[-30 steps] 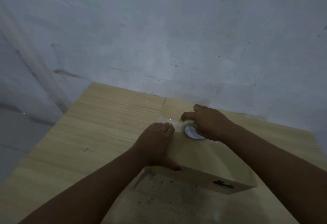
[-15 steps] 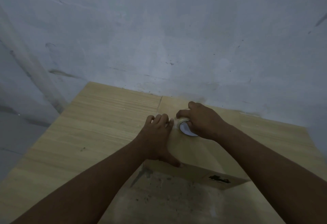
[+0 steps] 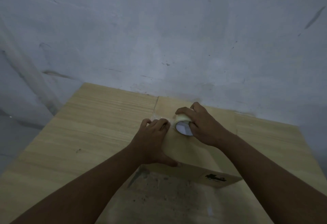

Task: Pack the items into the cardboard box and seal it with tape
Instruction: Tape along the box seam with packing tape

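Note:
A closed cardboard box lies on the wooden table, its near side carrying a black print. On the box top near its left edge stands a roll of clear tape, gripped by my right hand with fingers curled over it. A short strip of tape runs from the roll leftward over the box edge. My left hand presses that strip down with its fingertips at the edge, thumb resting on the box's near rim. The box's contents are hidden.
A grey-white wall rises right behind the table's far edge. The table's left edge drops off to the floor at the left. A dirty, speckled patch of surface lies in front of the box.
My right hand has tipped the tape roll up and shifted it slightly right, showing its core. My left hand's fingers slid to the box's left edge over the tape strip.

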Demonstrator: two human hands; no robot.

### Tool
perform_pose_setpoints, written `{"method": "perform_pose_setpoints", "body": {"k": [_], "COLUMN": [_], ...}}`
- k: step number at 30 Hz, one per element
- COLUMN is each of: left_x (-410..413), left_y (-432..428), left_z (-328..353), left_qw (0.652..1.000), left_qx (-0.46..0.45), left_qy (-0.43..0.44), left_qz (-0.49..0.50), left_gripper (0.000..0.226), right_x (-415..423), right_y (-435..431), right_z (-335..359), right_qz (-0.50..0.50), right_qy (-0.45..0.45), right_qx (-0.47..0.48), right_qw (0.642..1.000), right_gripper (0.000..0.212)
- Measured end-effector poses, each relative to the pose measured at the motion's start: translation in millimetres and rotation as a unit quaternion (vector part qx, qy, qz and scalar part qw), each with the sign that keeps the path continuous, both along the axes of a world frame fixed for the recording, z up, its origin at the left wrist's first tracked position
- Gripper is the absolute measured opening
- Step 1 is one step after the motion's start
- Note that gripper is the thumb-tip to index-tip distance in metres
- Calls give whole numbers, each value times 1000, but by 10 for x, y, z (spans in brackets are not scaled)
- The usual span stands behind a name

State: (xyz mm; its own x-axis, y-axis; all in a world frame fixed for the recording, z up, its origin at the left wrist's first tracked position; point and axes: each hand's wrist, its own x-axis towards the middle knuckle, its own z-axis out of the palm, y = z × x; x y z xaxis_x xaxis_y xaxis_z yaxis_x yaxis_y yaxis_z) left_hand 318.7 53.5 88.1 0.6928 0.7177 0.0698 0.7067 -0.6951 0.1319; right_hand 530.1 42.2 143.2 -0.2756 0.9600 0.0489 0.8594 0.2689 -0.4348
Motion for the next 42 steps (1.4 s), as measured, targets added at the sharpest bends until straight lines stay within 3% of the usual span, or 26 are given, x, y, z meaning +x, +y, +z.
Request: {"method": "perform_pose_setpoints", "body": {"k": [11, 19, 27, 42], "left_x": [70, 75, 108, 118], "left_y": [-7, -28, -6, -29], "left_z": [-51, -30, -20, -2], "left_qw": [1000, 999, 1000, 999], "left_qx": [20, 8, 12, 9], "left_qy": [-15, -39, -9, -29], "left_qz": [3, -7, -24, -12], "left_gripper": [127, 120, 120, 118], "right_x": [-146, -29, 7, 38], "right_y": [91, 82, 186, 209], "right_z": [-33, -26, 50, -12], "right_qz": [-34, 1, 38, 28], "right_qy": [0, -47, -87, -106], "right_qx": [28, 18, 4, 13], "right_qw": [999, 999, 996, 994], "right_gripper": [51, 53, 48, 48]}}
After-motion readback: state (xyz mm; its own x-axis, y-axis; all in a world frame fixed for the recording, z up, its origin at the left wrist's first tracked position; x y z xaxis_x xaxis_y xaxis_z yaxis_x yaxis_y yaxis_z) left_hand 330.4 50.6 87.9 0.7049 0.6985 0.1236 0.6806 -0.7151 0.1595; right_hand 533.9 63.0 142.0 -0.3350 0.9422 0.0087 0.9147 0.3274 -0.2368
